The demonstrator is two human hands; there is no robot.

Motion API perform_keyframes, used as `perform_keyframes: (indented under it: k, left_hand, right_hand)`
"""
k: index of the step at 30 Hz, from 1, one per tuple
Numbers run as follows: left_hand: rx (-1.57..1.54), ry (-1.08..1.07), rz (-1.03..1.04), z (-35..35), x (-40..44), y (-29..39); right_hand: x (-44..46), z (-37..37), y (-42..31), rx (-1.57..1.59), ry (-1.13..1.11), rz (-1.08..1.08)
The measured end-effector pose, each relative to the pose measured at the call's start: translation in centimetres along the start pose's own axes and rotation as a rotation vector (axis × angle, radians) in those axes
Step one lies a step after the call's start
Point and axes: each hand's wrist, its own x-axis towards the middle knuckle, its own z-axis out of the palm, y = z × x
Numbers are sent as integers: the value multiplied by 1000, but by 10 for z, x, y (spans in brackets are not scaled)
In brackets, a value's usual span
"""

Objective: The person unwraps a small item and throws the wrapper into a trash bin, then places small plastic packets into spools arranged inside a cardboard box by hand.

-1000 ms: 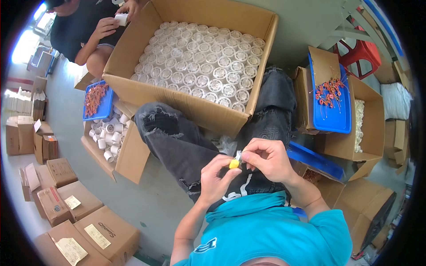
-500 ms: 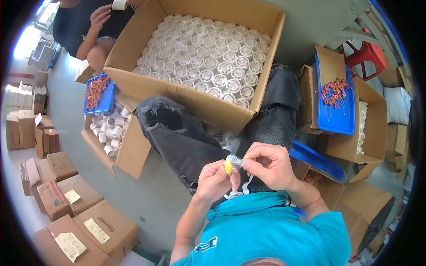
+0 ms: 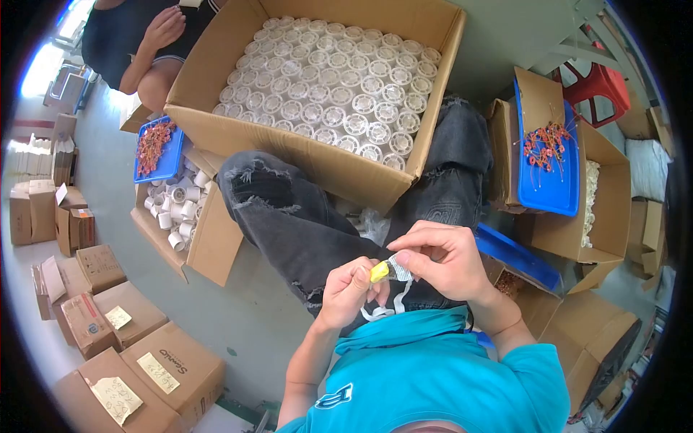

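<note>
Above my lap, my left hand [image 3: 348, 289] pinches a small bright yellow piece [image 3: 379, 271] between thumb and fingers. Joined to it or lying against it is a striped, shiny film-like piece [image 3: 398, 268], too small to name. My right hand [image 3: 449, 261] has its thumb and fingertips closed on the far end of that striped piece. Beyond my knees stands a large cardboard box [image 3: 289, 137] packed with rows of clear-wrapped round white items [image 3: 339, 83].
Blue trays [image 3: 548, 189] with red-orange wired parts [image 3: 547, 148] rest on boxes at both sides. White cylindrical parts [image 3: 177, 209] fill a box at left. Taped cartons [image 3: 173, 368] stand lower left. A red stool [image 3: 595, 90] is at upper right. Another person's hand [image 3: 164, 27] shows at upper left.
Both hands have shifted slightly right, and the striped piece is turned more into view beside the yellow piece. The other person's hand and white item have moved up.
</note>
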Motion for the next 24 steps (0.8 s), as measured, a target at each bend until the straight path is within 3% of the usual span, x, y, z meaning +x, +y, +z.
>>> perform_keyframes:
  k: [8,10,13,18,22,24]
  left_hand:
    - [-204,-10,-118,-1,-1,5]
    - [-105,-31,-95,-3,-2,3]
    - [-14,-80,-110,-4,-2,5]
    - [9,-287,-129,-15,2,6]
    - [144,-19,-18,-7,-1,-6]
    - [102,-19,7,-4,-1,-5]
  right_hand:
    - [1,-6,1,-217,-57,-260]
    - [2,-5,4,-233,-35,-289]
    - [2,-4,4,-232,-44,-251]
    - [-3,-1,19,126,-137,45]
    - [-2,0,22,97,-19,53]
    - [-2,-5,19,-21,-46,1]
